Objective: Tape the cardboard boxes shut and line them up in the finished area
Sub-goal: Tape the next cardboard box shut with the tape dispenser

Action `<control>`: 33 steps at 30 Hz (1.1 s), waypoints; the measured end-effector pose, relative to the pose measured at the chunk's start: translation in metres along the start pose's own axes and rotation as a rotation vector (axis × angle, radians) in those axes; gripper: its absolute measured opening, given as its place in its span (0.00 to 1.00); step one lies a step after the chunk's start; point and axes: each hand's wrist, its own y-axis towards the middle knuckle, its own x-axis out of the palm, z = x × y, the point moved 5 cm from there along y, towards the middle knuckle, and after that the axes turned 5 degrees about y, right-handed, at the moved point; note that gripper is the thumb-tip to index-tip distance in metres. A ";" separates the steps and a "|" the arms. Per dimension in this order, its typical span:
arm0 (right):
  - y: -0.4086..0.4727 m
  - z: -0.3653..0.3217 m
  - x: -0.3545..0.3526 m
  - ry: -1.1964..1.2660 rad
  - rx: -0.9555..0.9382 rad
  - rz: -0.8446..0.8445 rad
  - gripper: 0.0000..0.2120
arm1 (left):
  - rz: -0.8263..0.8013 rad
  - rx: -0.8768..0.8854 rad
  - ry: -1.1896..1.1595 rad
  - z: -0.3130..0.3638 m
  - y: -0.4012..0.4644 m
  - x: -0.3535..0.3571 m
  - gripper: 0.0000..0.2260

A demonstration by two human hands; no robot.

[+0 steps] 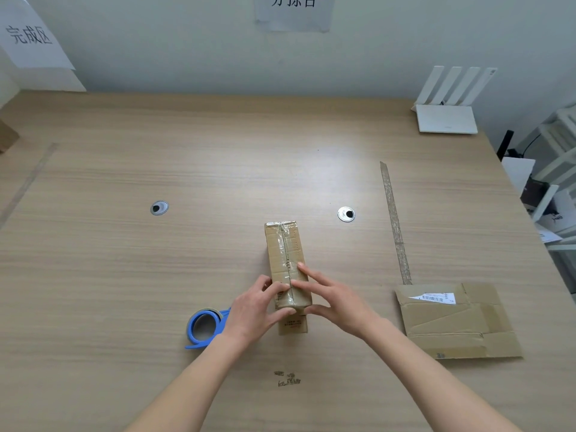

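A narrow, tall cardboard box (285,251) stands on the wooden table (124,260) in front of me, its top seam covered with clear tape. My left hand (254,310) grips the box's near left corner, fingers on top and thumb on the front face. My right hand (330,297) holds the near right corner the same way, fingers stretched along the top. A roll of tape in a blue dispenser (204,327) lies on the table just left of my left wrist.
A flattened cardboard box (455,322) with a white label lies at the right. A strip of tape (394,219) marks the table beyond it. A white router (447,118) stands at the back right. Paper signs hang on the wall; another cardboard corner (6,137) shows at the far left.
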 end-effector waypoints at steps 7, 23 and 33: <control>-0.002 -0.001 0.005 -0.091 -0.046 0.091 0.29 | 0.006 -0.013 -0.010 0.001 0.001 0.004 0.21; 0.000 -0.002 0.001 -0.007 -0.004 0.057 0.29 | -0.075 0.032 -0.057 -0.003 0.000 0.002 0.21; 0.023 0.006 -0.004 0.484 0.348 0.234 0.32 | -0.062 -0.296 -0.446 0.006 0.015 -0.017 0.33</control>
